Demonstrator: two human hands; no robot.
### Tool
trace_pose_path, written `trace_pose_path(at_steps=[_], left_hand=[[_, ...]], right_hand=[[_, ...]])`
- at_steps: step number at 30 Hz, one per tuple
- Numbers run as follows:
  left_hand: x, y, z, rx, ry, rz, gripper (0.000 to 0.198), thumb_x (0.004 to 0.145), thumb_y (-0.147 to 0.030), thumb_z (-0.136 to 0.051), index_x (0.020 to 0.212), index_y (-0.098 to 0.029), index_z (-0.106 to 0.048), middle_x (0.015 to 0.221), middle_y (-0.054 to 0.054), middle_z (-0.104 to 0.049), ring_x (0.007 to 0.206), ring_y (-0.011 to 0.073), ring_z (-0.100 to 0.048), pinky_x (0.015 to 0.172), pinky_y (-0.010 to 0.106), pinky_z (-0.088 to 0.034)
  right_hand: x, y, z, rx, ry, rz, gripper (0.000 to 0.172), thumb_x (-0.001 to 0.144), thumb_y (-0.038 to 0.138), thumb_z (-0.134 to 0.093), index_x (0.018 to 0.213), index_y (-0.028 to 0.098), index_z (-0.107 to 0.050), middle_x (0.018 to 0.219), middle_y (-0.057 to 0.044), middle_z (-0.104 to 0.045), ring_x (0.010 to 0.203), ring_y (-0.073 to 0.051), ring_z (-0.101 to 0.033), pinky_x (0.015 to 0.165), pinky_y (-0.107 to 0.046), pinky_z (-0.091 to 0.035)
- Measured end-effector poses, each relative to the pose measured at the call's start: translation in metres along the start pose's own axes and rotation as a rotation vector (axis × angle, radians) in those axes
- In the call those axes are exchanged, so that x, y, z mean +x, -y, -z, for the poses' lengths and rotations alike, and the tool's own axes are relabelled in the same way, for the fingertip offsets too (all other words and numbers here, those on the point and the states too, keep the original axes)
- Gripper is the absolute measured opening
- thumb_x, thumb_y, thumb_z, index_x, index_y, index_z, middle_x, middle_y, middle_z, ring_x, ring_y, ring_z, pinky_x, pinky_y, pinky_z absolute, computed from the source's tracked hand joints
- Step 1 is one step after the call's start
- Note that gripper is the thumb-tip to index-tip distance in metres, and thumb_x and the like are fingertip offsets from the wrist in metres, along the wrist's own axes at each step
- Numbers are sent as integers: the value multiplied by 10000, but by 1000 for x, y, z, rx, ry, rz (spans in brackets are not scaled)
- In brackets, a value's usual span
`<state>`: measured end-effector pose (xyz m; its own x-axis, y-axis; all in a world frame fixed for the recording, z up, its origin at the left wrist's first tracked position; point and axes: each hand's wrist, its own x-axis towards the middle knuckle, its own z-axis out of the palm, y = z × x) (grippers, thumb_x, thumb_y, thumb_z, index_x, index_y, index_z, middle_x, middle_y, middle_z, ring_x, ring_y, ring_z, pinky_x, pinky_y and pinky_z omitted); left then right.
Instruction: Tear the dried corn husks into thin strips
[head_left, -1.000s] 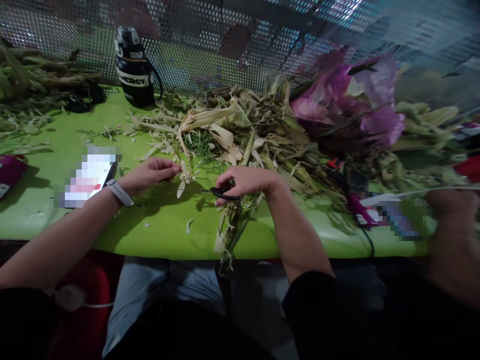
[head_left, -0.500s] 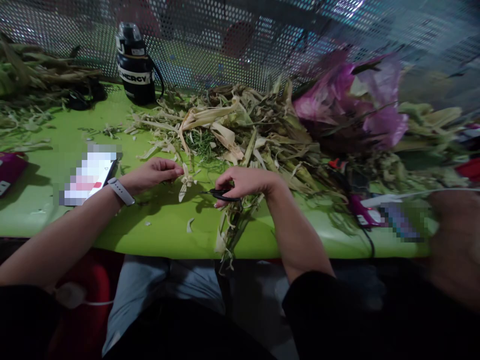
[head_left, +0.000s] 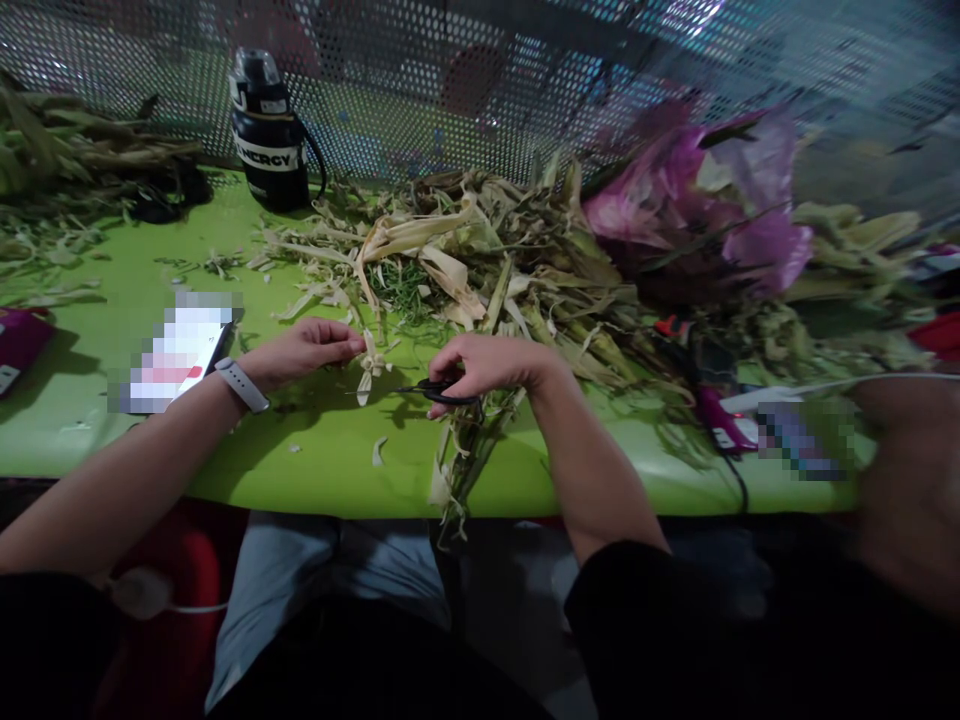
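Note:
Between thumb and fingertips, my left hand (head_left: 324, 345) pinches a small pale flower-like piece of corn husk (head_left: 369, 365) with thin petals pointing down and sideways. To its right, my right hand (head_left: 480, 368) is closed around the black handles of a pair of scissors (head_left: 444, 390). Its blades point left, toward the lower tip of the husk piece; I cannot tell whether they touch it. Under my right wrist a bundle of husk strips (head_left: 469, 460) hangs over the table's front edge.
A heap of dry corn husks (head_left: 450, 235) fills the table's back, below a perforated metal panel (head_left: 397, 90). A black bottle (head_left: 268, 140) stands behind a phone (head_left: 176, 360) at left. At right are a pink plastic bag (head_left: 675, 190), a cable and another person's arm (head_left: 915, 480).
The scissor blades now reach farther left, close to the husk piece's lower tip. Both hands stay nearly where they were, with the same things in them.

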<state>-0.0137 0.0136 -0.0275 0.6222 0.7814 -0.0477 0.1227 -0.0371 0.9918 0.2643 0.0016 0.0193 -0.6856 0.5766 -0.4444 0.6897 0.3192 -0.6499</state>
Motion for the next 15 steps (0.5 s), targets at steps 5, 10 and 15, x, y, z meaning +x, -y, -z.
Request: trace_pose_path(at_steps=[5, 10, 15], left_hand=[[0, -3, 0, -6, 1, 16, 297, 771, -433, -788, 747, -144, -724, 637, 2, -611, 563, 84, -493, 539, 196, -399], [3, 4, 1, -133, -64, -29, 277, 758, -401, -826, 787, -137, -748, 692, 17, -663, 625, 87, -576, 617, 190, -473], [9, 14, 5, -517, -291, -89, 121, 782, -220, -813, 848, -155, -736, 818, 29, -724, 774, 123, -689, 782, 248, -550]], right_hand=[[0, -1, 1, 55, 29, 31, 316, 748, 457, -737, 806, 149, -778, 654, 8, -627, 586, -82, -427, 544, -250, -265], [1, 8, -3, -45, -60, -1, 237, 737, 371, -737, 789, 141, -762, 656, -1, -641, 582, -88, -439, 557, -260, -275], [9, 7, -6, -122, -166, -76, 281, 715, 397, -772, 839, 149, -722, 724, -16, -665, 598, -95, -474, 569, -263, -293]])
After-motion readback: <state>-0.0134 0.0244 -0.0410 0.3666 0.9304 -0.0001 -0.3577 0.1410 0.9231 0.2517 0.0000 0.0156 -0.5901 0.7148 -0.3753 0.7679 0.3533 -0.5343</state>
